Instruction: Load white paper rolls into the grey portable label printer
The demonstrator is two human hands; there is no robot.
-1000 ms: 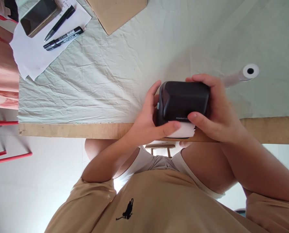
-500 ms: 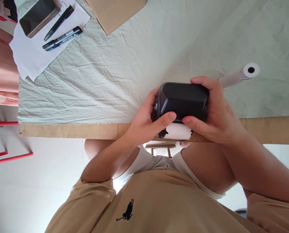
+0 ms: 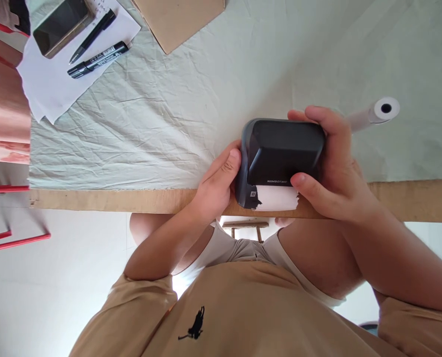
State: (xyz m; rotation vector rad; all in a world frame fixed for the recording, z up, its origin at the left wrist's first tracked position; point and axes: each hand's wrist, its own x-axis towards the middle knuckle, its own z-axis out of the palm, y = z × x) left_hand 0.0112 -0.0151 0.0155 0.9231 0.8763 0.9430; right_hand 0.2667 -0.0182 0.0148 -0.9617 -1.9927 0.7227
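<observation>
The black device sits between the fingers of the person's 2 hands, at the near edge of the table. The right hand grips its right side, the thumb on the front lower corner and the forefinger bent at the far corner. The left hand lies against the opposite side, thumb alongside the forefinger; its other fingertips are hidden, so I cannot tell how firmly they close on it.

A white paper strip with ragged ends shows just left of and below the right thumb tip, under the small lettering (it reads NIIMBOT). Just beyond the right knuckles lies a white paper roll, its dark core facing away from those fingers.

Well apart from the left fingers, up and to their left, a paper sheet carries 1 phone, 1 pen and 1 marker. A cardboard box stands beyond the left fingertips, also well apart.
</observation>
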